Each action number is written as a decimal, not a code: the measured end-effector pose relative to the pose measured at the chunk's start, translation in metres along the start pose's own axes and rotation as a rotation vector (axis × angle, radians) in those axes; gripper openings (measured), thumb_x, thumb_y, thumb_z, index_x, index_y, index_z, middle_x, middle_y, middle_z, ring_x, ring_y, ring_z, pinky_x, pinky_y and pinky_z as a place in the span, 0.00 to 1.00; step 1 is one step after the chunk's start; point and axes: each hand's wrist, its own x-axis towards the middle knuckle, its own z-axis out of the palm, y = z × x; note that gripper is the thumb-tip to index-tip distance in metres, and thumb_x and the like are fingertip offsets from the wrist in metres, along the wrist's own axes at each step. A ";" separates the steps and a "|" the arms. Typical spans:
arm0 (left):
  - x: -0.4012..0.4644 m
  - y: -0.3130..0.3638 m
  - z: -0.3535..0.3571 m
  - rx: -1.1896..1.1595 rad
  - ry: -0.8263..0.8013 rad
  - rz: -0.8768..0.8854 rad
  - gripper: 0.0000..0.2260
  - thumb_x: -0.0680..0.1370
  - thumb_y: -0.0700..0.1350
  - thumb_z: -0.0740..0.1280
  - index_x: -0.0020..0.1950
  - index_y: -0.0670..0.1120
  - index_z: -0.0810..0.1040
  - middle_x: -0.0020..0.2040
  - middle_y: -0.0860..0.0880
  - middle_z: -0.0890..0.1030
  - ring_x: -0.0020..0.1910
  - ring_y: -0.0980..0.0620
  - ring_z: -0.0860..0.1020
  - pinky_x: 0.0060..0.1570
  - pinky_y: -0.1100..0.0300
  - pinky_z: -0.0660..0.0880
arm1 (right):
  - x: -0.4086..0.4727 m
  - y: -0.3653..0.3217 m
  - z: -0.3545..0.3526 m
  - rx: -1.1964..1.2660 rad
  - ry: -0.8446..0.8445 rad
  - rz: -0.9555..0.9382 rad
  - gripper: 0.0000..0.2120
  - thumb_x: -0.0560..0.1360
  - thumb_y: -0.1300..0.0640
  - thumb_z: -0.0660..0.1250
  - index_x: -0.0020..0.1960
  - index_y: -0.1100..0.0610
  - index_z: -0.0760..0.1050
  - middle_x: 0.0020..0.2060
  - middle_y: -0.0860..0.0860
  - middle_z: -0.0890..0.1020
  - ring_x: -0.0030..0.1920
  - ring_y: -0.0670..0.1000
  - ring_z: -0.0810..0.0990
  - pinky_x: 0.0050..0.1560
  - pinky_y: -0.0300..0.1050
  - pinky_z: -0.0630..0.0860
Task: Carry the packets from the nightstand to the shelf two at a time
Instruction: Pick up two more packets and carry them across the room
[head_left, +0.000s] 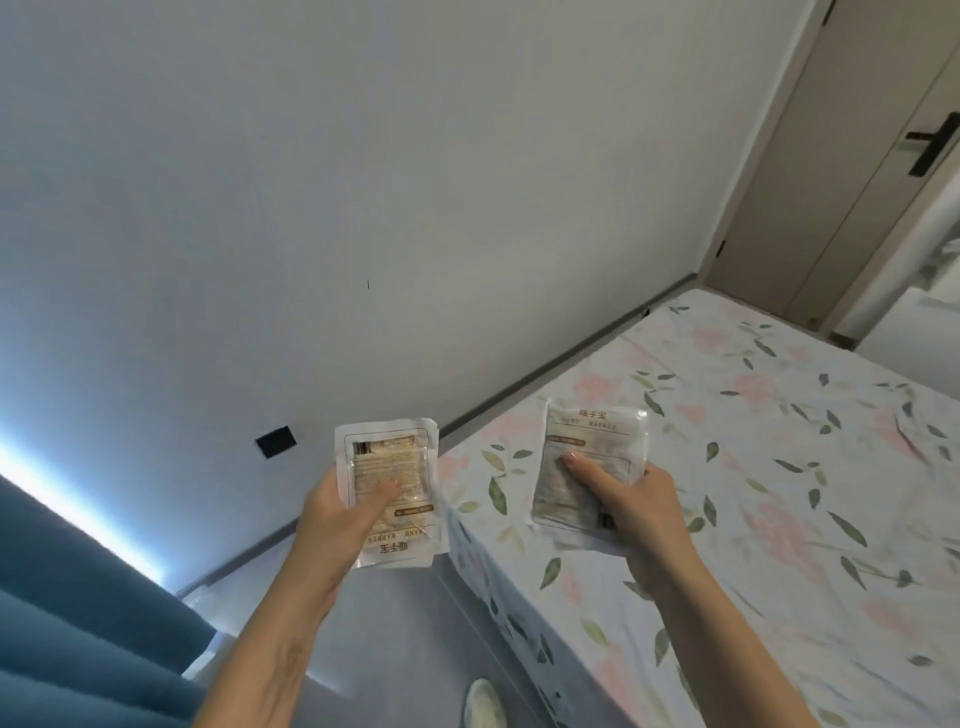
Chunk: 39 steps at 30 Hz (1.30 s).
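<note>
— Beside the wall (363, 182), what fills the view?
— A bed (753, 493) in a floral sheet, a door (831, 171) beyond, a blue curtain (78, 597) at left.
— And the hands?
— Left hand (337, 512) grips one packet (389, 467), thumb across its face; right hand (631, 499) grips another packet (592, 441) over the bed edge. The packets are held well apart, in the air.

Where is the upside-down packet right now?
In the head view, the upside-down packet is held by the left hand, left of the floral bed.
</note>
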 end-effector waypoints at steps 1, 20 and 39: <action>0.026 0.009 0.003 0.006 0.005 0.003 0.10 0.75 0.40 0.70 0.55 0.48 0.79 0.48 0.49 0.85 0.47 0.49 0.83 0.43 0.55 0.78 | 0.025 -0.006 0.010 0.004 -0.003 0.004 0.07 0.70 0.59 0.75 0.48 0.56 0.83 0.40 0.52 0.87 0.42 0.53 0.87 0.41 0.47 0.83; 0.409 0.097 -0.026 0.074 -0.118 -0.061 0.08 0.75 0.43 0.70 0.52 0.53 0.79 0.43 0.55 0.86 0.40 0.57 0.84 0.34 0.65 0.77 | 0.358 -0.070 0.217 0.060 0.050 0.062 0.09 0.70 0.59 0.75 0.50 0.57 0.83 0.41 0.52 0.87 0.40 0.52 0.87 0.35 0.43 0.81; 0.704 0.172 0.122 0.173 -0.585 -0.037 0.10 0.75 0.43 0.71 0.55 0.50 0.79 0.47 0.51 0.86 0.45 0.52 0.84 0.44 0.57 0.81 | 0.590 -0.125 0.214 0.134 0.450 0.001 0.10 0.71 0.59 0.74 0.52 0.58 0.83 0.43 0.53 0.87 0.43 0.53 0.87 0.41 0.47 0.82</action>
